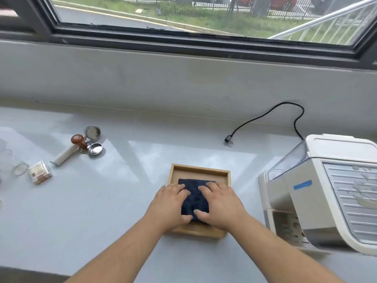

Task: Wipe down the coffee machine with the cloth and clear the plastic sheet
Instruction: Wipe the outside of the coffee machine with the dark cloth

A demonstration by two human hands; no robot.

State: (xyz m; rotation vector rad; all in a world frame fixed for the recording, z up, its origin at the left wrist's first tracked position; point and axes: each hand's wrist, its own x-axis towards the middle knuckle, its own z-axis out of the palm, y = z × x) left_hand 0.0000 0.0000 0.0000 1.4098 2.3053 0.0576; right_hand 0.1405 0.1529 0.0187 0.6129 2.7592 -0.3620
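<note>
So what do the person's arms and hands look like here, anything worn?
Both forearms are bare as far as the frame shows: no sleeves in view. The left hand and right hand wear no gloves, and no rings, watch or wristband are visible. Fingernails look short and unpainted.

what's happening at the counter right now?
A person has both hands, left hand and right hand, pressed flat on a folded dark blue cloth lying in a wooden tray. The white coffee machine sits to the right, untouched, its plug lying loose on the counter. Wiping has not started.
</note>
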